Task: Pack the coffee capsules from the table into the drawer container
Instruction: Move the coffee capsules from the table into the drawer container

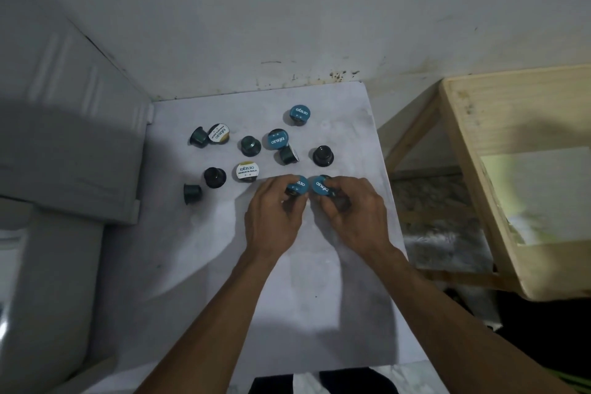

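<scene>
- The left hand point(275, 211) pinches a blue-lidded capsule point(297, 185) in curled fingers point(289, 198); the right hand point(350, 213) grips a second blue-lidded capsule point(320, 185) the same way. The two lids sit side by side, nearly touching, between the fingertips of both hands.
- The loose capsules point(248, 172) lie scattered on the counter point(319, 265) beyond the fingertips, mostly out past the left hand: some lid-up, some inverted, some on their sides.
- The drawer container is not clearly identifiable; a wooden frame point(479, 150) stands off to the outside of the right hand.
- Judged by look, each capsule is small, light and rigid, a tapered cup with a flat foil lid and a flared rim.
- The smooth tapered wall probably slips, so taking hold just under the rim, thumb opposite fingers, seems safest.
- The foil likely dents or punctures, so pressing on the lid is best avoided.
</scene>
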